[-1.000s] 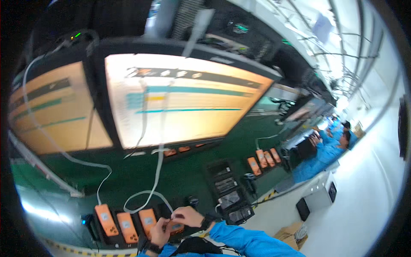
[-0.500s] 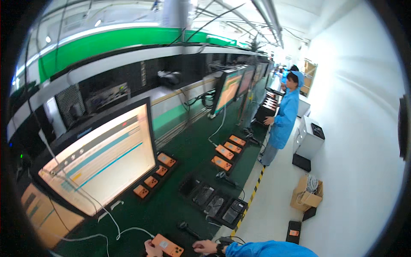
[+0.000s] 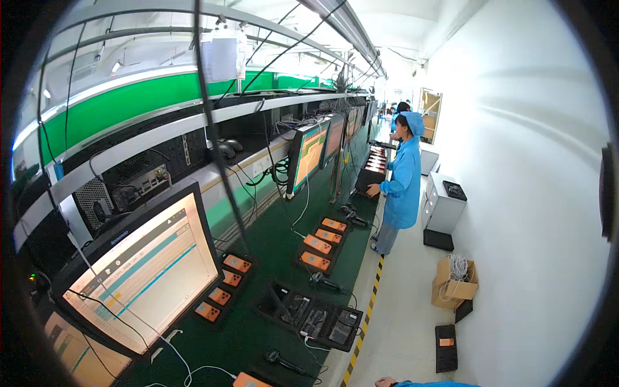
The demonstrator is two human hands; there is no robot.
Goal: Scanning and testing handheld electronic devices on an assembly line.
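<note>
At the lower edge lies an orange phone (image 3: pixel 249 380) with a white cable plugged into its end; the frame cuts off most of it. My right hand (image 3: pixel 386 382), with a blue sleeve behind it, shows only as a sliver at the bottom, well to the right of the phone and past the bench edge. Its fingers are mostly cut off, so its grip cannot be made out. My left hand is out of sight. Closest to the phone is a black handheld scanner (image 3: pixel 284 362) on the green bench top.
A lit monitor (image 3: pixel 145 271) stands at left beside a black tray of orange phones (image 3: pixel 220 296). Further along are a black tray of dark devices (image 3: pixel 311 316) and another orange-phone tray (image 3: pixel 316 243). A co-worker in blue (image 3: pixel 403 187) stands beyond. A cardboard box (image 3: pixel 451 288) is on the floor.
My right hand has moved right, away from the phone. My left hand, earlier at the phone's side, has left the picture. The view has shifted, putting the phone lower in it.
</note>
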